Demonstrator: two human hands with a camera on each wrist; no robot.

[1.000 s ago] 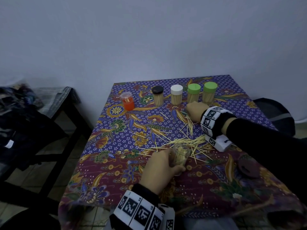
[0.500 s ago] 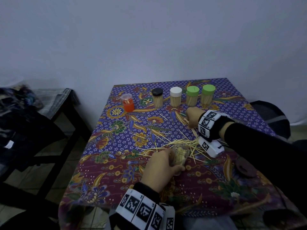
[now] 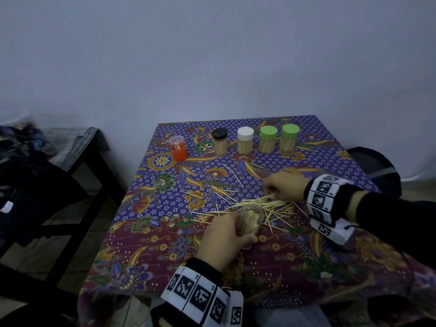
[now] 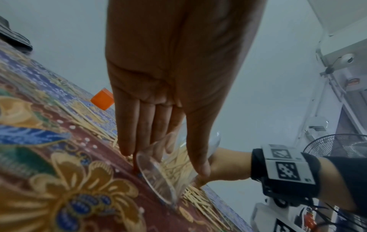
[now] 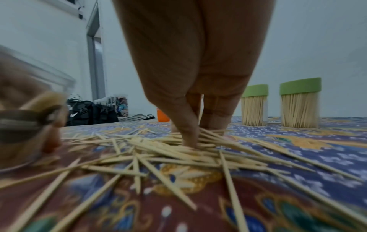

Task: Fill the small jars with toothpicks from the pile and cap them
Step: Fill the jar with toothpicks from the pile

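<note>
Clear plastic jar (image 3: 250, 219) gripped by left hand (image 3: 221, 237) | right hand (image 3: 286, 186) pinching thin wooden toothpicks (image 3: 262, 205)

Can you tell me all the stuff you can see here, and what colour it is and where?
capped jars: four, full of toothpicks, caps black, white, green, green, in a row at the table's far edge
orange jar: one, clear lid, left end of that row
clear jar: one, uncapped, partly filled, tilted, in the left hand
toothpick pile: many, pale wood, scattered mid-table
tablecloth: one, blue and maroon floral, covering the table
dark lid: one, near the right wrist, blurred
left hand: grips the clear jar
right hand: fingers pinching toothpicks in the pile
</note>
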